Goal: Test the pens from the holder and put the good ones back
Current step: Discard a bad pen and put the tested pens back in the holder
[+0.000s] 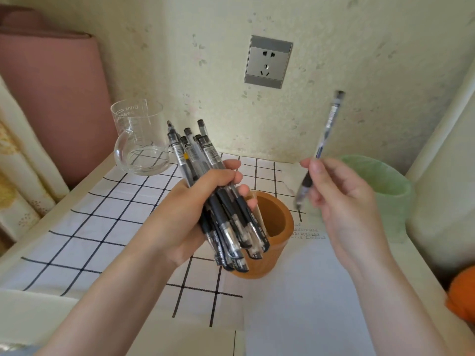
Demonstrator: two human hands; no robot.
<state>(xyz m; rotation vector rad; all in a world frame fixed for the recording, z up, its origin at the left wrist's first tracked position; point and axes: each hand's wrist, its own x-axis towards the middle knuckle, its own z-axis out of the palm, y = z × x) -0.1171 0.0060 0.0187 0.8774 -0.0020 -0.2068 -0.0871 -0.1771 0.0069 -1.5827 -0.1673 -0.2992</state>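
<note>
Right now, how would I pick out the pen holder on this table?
Start at the grey wall socket and drop straight down to the checked cloth. The pen holder stands there, just behind the bundle of pens in the left hand. Unlike the clear glass jug and pale green tub, it is brown.

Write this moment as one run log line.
left hand: grips pen bundle | right hand: pinches single pen | brown holder: upright
</note>
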